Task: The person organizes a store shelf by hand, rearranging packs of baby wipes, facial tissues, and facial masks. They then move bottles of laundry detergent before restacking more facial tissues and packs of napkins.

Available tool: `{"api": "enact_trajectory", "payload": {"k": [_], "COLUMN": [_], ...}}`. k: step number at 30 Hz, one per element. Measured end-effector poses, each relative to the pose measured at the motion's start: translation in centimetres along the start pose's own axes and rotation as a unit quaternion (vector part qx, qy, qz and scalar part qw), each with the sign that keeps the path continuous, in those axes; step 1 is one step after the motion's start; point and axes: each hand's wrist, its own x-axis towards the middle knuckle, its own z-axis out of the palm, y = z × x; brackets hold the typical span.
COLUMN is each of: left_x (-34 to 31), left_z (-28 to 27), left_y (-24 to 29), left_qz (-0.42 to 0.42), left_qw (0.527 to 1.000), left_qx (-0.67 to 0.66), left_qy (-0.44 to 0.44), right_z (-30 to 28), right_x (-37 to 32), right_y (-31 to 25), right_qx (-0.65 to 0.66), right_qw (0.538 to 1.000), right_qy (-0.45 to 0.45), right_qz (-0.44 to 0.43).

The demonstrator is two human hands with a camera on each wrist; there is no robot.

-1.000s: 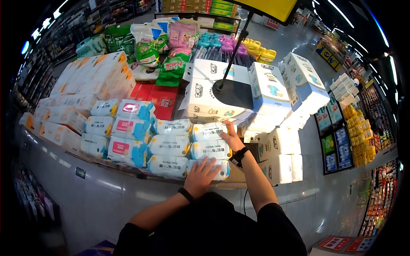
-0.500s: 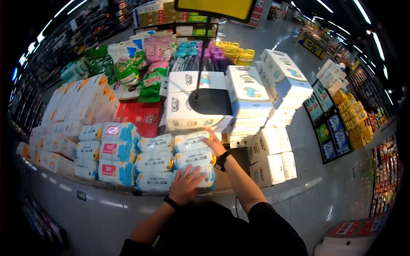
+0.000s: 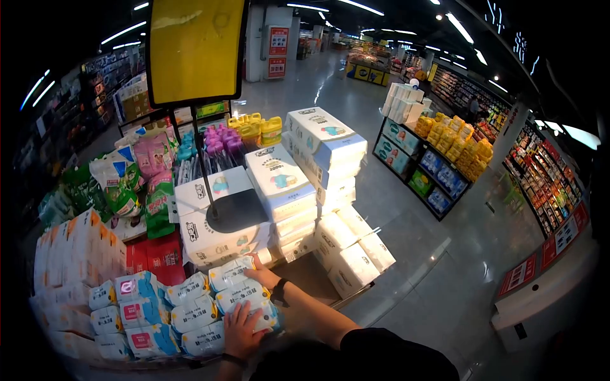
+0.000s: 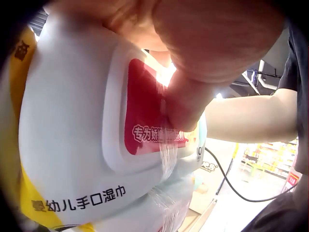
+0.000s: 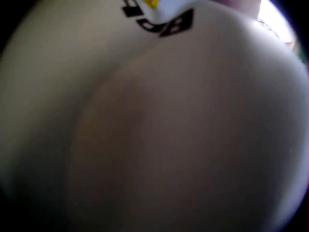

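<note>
Wipes packs (image 3: 236, 295) lie long-axis crosswise before the sign-bearing carton (image 3: 196, 223); my left hand (image 3: 241, 333) rests spread on one, right hand (image 3: 260, 273) touches another, grasp I cannot tell.

"婴幼儿手口湿巾" on wipes pack (image 4: 72, 121), "2000" on white package (image 3: 279, 171)

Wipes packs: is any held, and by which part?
The left hand touches the nearest wipes pack at its top and red label; the right hand touches the far pack at its right end. Whether either grips cannot be told.
</note>
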Motion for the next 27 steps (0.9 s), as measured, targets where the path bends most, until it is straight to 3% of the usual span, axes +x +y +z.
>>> {"api": "enact_trajectory", "payload": {"k": [5, 8, 9, 12, 14, 15, 16, 18, 21, 24, 27], "left_x": [0.0, -0.1, -0.3, 0.4, 0.5, 1.1, 1.3, 1.9, 2.4, 1.9, 0.9], "left_z": [0.5, 0.6, 0.3, -0.3, -0.6, -1.1, -1.4, -1.6, -0.9, -0.2, -0.8], "left_y": [-0.6, -0.3, -0.2, 0.3, 0.0, -0.5, -0.9, -1.5, -1.9, -2.8, -4.0], "left_qz": [0.023, 0.028, 0.027, 0.048, 0.072, 0.078, 0.061, 0.023, 0.012, 0.034, 0.056], "left_qw": [1.000, 0.999, 0.999, 0.999, 0.993, 0.996, 0.998, 0.995, 0.993, 0.993, 0.996], "left_qx": [0.015, 0.026, 0.028, -0.004, -0.092, -0.052, -0.008, 0.074, 0.076, 0.074, 0.033], "left_qy": [-0.008, -0.015, -0.021, -0.012, 0.022, -0.006, -0.030, -0.066, -0.086, -0.081, -0.066], "right_z": [1.3, -0.7, -1.4, -1.5, 0.7, 2.0, 4.5, 6.1, 6.4, 6.4, 6.8], "right_x": [-1.7, -4.4, -6.2, -11.7, -13.2, -14.4, -15.9, -15.3, -15.1, -16.0, -17.4], "right_y": [-3.2, -2.1, -2.2, -2.0, -3.4, -3.9, -5.3, -2.0, -1.2, -1.6, -3.0], "right_qx": [-0.007, -0.045, -0.032, -0.168, -0.322, -0.399, -0.401, -0.519, -0.483, -0.459, -0.493], "right_qw": [0.999, 0.999, 0.999, 0.983, 0.937, 0.904, 0.909, 0.831, 0.845, 0.869, 0.848], "right_qy": [0.003, 0.001, 0.001, -0.006, -0.006, -0.006, 0.021, 0.077, 0.114, 0.107, 0.124], "right_qz": [0.054, -0.030, -0.010, -0.074, -0.135, -0.155, -0.107, -0.187, -0.199, -0.154, -0.153]}}
